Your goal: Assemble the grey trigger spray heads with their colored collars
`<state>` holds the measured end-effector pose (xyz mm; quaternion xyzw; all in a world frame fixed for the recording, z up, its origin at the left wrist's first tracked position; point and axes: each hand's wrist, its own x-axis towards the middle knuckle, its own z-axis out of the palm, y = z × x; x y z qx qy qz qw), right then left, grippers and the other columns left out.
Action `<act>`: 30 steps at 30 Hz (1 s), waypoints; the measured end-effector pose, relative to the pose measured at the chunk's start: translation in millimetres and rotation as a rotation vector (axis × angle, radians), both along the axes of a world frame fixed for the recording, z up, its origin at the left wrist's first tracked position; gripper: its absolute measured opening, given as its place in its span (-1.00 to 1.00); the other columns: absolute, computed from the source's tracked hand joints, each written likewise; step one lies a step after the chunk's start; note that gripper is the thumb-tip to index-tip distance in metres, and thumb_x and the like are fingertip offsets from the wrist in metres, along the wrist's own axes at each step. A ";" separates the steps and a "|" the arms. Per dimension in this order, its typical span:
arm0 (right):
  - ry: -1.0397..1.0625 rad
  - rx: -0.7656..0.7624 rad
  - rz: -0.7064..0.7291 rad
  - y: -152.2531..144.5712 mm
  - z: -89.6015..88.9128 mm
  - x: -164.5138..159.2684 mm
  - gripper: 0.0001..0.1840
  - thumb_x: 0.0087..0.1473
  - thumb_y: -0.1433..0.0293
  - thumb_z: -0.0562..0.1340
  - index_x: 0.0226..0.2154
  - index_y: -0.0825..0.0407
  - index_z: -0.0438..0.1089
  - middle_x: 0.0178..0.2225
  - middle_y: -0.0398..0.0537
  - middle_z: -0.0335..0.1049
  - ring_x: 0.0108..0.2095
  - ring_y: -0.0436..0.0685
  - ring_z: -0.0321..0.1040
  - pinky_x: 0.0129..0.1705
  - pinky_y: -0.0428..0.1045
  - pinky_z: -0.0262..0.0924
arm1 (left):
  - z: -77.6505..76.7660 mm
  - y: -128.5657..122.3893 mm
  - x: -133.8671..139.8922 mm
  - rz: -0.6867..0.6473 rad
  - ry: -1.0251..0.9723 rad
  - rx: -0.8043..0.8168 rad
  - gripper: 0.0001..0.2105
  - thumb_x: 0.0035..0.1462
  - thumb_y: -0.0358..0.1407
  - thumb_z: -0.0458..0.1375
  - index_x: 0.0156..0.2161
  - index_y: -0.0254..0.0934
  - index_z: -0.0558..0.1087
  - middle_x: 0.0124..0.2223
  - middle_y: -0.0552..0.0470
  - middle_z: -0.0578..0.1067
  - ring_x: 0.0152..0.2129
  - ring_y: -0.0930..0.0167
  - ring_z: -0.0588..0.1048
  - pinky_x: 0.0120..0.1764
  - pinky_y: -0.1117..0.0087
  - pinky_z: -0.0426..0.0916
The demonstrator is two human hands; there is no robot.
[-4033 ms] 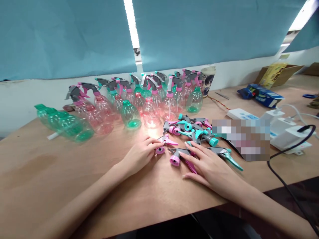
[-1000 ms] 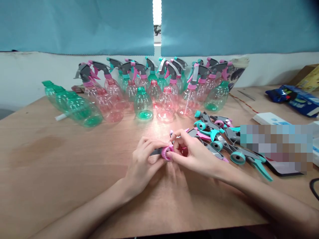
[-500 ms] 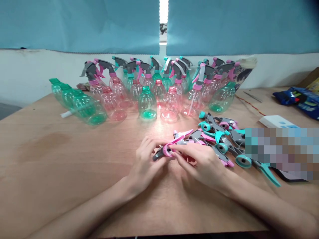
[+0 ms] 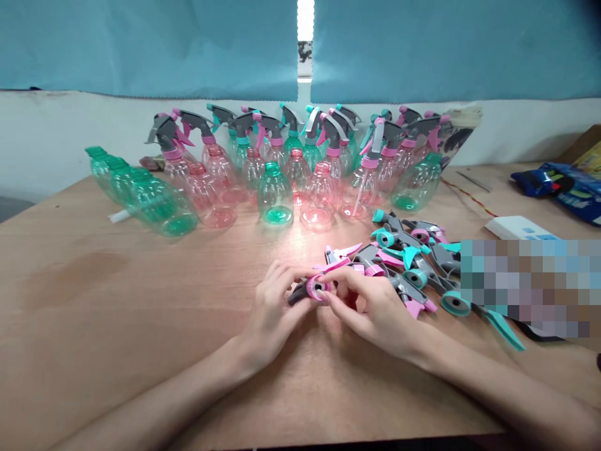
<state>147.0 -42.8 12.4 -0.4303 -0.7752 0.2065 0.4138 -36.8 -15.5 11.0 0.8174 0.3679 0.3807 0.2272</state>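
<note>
Between my hands is a grey and pink trigger spray head [image 4: 300, 292], its pink collar opening turned toward me. My left hand [image 4: 275, 307] is closed around its grey body from the left. From the right, my right hand [image 4: 373, 304] pinches the pink collar at its rim with thumb and fingertips. Part of the spray head is covered by my fingers. Just behind and to the right of my right hand lies a pile of loose spray heads [image 4: 415, 278] in grey with pink or turquoise parts.
Pink and green clear bottles stand at the back, including an open green bottle [image 4: 276, 200] and an open pink bottle [image 4: 319, 200]. Others behind carry spray heads. More green bottles [image 4: 164, 207] stand at the left. A white box [image 4: 521, 228] and a blue packet [image 4: 563, 188] lie at the right.
The fingers of my right hand have shifted slightly on the pink collar, and the spray head's pink trigger sits lower. My left hand keeps its grip. The view has moved slightly.
</note>
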 end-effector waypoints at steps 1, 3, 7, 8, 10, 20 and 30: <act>0.007 0.006 0.004 0.1 -0.6 -0.1 -0.82 0.10 0.51 0.19 -0.19 0.05 0.32 -0.62 -0.34 0.14 -0.66 -0.12 0.07 -0.59 -0.19 0.01 | -0.3 0.1 0.0 -0.001 0.000 -0.006 -0.83 0.10 -0.40 0.23 -0.17 -0.20 0.43 -0.25 0.06 0.48 -0.28 0.37 0.37 -0.23 0.36 0.30; 0.017 0.016 0.013 0.1 -1.6 -0.7 -0.83 0.10 0.51 0.19 -0.19 0.05 0.31 -0.62 -0.34 0.13 -0.65 -0.12 0.08 -0.57 -0.19 0.01 | -0.7 0.2 0.1 0.000 0.005 -0.021 -0.82 0.10 -0.40 0.23 -0.16 -0.20 0.44 -0.25 0.06 0.48 -0.28 0.36 0.37 -0.23 0.36 0.30; -0.001 0.009 0.062 0.3 -1.2 -0.7 -0.84 0.11 0.51 0.17 -0.20 0.06 0.29 -0.62 -0.34 0.13 -0.66 -0.12 0.07 -0.58 -0.18 0.00 | -1.3 -0.3 -0.3 -0.012 0.022 -0.044 -0.81 0.11 -0.42 0.22 -0.15 -0.18 0.43 -0.24 0.07 0.48 -0.26 0.37 0.36 -0.22 0.36 0.30; -0.017 0.006 0.079 0.7 -0.1 0.0 -0.84 0.12 0.51 0.17 -0.20 0.07 0.28 -0.62 -0.34 0.14 -0.66 -0.12 0.07 -0.58 -0.18 0.00 | -1.4 -0.5 -0.5 -0.018 0.026 -0.046 -0.81 0.12 -0.42 0.21 -0.15 -0.18 0.43 -0.24 0.07 0.48 -0.26 0.37 0.36 -0.22 0.37 0.30; -0.072 -0.001 0.103 2.3 3.9 2.4 -0.88 0.14 0.49 0.15 -0.21 0.07 0.28 -0.62 -0.32 0.17 -0.65 -0.11 0.08 -0.57 -0.17 -0.01 | -1.2 -0.8 -0.5 -0.028 0.033 -0.046 -0.82 0.13 -0.42 0.20 -0.15 -0.18 0.42 -0.24 0.07 0.47 -0.26 0.37 0.35 -0.22 0.37 0.30; -0.445 0.084 0.131 9.3 27.2 15.9 -0.83 0.21 0.47 0.07 -0.31 0.06 0.37 -0.40 -0.06 0.42 -0.37 0.07 0.33 -0.41 -0.07 0.10 | 3.0 -1.5 2.5 -0.075 0.072 -0.030 -0.85 0.09 -0.47 0.20 -0.24 -0.21 0.42 -0.27 0.07 0.46 -0.29 0.37 0.35 -0.26 0.38 0.28; -0.402 0.050 0.145 9.4 30.2 21.1 -0.82 0.22 0.45 0.09 -0.32 0.05 0.40 -0.39 -0.07 0.42 -0.36 0.05 0.36 -0.32 -0.07 0.17 | 3.9 0.7 1.8 -0.086 0.100 -0.033 -0.86 0.12 -0.42 0.20 -0.20 -0.19 0.41 -0.23 0.07 0.48 -0.27 0.37 0.36 -0.22 0.37 0.26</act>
